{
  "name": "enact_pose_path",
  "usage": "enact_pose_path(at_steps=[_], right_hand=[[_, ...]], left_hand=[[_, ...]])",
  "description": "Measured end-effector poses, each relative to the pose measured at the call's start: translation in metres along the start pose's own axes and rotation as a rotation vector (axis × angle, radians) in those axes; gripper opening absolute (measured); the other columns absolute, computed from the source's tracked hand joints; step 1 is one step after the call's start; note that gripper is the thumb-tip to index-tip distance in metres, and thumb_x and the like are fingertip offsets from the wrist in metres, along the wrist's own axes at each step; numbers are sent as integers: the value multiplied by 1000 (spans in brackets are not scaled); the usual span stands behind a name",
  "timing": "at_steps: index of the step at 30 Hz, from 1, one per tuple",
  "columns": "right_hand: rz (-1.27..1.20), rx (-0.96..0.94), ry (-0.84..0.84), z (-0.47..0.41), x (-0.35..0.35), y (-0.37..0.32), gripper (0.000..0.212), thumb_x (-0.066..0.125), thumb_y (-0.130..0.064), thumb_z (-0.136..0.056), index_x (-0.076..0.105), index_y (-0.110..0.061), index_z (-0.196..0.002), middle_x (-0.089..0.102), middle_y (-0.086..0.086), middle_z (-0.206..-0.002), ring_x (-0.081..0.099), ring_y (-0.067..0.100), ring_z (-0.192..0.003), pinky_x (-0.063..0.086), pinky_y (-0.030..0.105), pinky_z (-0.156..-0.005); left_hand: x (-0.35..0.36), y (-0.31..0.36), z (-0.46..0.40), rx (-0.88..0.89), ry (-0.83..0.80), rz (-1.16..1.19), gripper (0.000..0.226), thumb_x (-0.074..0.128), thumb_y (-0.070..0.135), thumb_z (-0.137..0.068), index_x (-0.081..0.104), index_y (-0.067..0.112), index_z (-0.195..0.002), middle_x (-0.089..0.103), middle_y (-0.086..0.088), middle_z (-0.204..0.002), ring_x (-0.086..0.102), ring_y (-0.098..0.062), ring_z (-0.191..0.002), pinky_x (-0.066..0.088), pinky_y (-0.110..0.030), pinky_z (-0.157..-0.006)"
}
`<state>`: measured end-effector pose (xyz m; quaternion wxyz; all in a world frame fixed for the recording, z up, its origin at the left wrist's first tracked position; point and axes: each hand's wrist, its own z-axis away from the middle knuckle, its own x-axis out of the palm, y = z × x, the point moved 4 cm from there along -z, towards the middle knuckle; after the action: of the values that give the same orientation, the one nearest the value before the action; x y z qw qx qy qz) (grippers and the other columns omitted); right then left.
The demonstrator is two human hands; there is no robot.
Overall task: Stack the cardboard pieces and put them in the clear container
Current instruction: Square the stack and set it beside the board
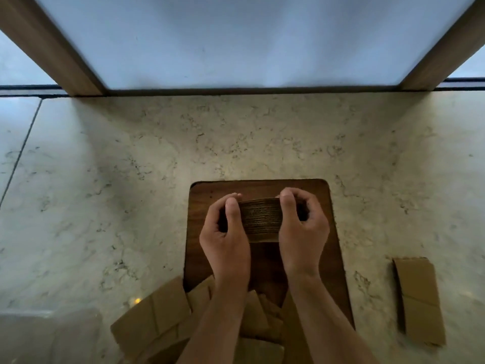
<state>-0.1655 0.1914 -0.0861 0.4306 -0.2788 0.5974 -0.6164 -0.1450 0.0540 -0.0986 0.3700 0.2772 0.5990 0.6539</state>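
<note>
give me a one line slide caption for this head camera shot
Both hands, left hand and right hand, squeeze a cardboard stack over a wooden board, loose cardboard pieces nearby.

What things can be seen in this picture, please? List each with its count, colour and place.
stack of cardboard pieces: one, brown, held edge-on between both hands above the wooden board
wooden board: one, dark brown, on the marble surface, centre
loose cardboard pieces: several, exact count unclear, light brown, bottom edge, lying partly on the board's near end
cardboard strip: one, light brown, alone on the marble at right
marble surface: one, pale beige with grey veins, under everything
clear container: one, transparent, blurred, bottom-left corner
frosted panel: one, pale blue-white, wooden frame, top
left hand: one, fingers gripping the stack's left end
right hand: one, fingers gripping the stack's right end
</note>
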Motion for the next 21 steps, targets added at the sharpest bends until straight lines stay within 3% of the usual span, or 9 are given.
enact_pose_path(at_steps=[3, 5, 8, 10, 12, 15, 18, 19, 21], right_hand=[[147, -152, 5, -4, -5, 0, 12, 65, -25, -99, 74, -29, -105, 74, -21, -97, 68, 0, -96, 58, 20, -80], [118, -156, -71, -6, -2, 3, 19, 58, -22, -102, 75, -27, -109, 75, -19, -101, 68, 0, -99, 55, 16, -80], [-11, -40, -162, -7, 7, 8, 26, 50, -21, -104, 75, -31, -100, 77, -14, -94, 71, 3, -89, 54, 15, -69], [29, -33, -233, -8, 6, 6, 28, 49, -19, -106, 73, -31, -97, 75, -11, -89, 70, 4, -86, 53, 15, -66], [200, -149, -311, -13, 1, -2, 28, 47, -17, -106, 72, -27, -99, 73, -12, -89, 66, 2, -89, 50, 15, -72], [620, -578, -429, -16, -4, -31, 26, 49, -27, -101, 73, -17, -107, 68, -8, -105, 52, 4, -104, 43, 22, -92], [946, -709, -841, -7, 9, -46, 58, 62, -49, -84, 59, -19, -134, 63, -4, -121, 51, 11, -113, 39, 26, -102], [1068, -754, -939, -4, 15, -45, 69, 67, -50, -80, 53, -18, -140, 61, -1, -125, 52, 15, -115, 40, 29, -105], [1213, -848, -988, -3, 26, -46, 73, 75, -44, -80, 49, -13, -141, 58, 5, -127, 53, 20, -115, 44, 33, -104]], left_hand=[[-3, -4, 0, 56, 47, -79, 26, 60, 25, -105, 72, 27, -128, 74, 18, -119, 67, 1, -113, 63, -28, -86], [-1, -4, 0, 54, 12, -29, 33, 58, 26, -104, 66, 32, -136, 73, 15, -128, 66, -2, -120, 61, -25, -90], [3, -2, -1, 33, -102, 55, 26, 54, 33, -101, 78, 31, -111, 79, 11, -104, 73, -8, -100, 60, -23, -75], [3, -3, -2, 64, -110, -1, 27, 52, 38, -101, 77, 32, -95, 77, 14, -90, 71, -6, -87, 57, -20, -68], [2, -4, -3, 93, -95, -61, 26, 53, 34, -103, 76, 31, -93, 75, 16, -86, 69, -3, -82, 54, -16, -65], [2, -5, -4, 92, -94, -74, 19, 57, 26, -104, 75, 30, -105, 76, 19, -96, 71, -2, -89, 58, -20, -69], [2, -4, -6, 79, -104, -40, 28, 59, 19, -105, 64, 21, -133, 73, 30, -102, 72, 0, -93, 58, -16, -69], [1, -5, -7, 77, -112, -46, 29, 58, 19, -105, 62, 21, -134, 71, 32, -102, 71, 1, -92, 56, -14, -69], [1, -6, -8, 70, -138, -91, 22, 57, 22, -106, 67, 24, -125, 70, 30, -104, 69, 3, -95, 53, -11, -73]])
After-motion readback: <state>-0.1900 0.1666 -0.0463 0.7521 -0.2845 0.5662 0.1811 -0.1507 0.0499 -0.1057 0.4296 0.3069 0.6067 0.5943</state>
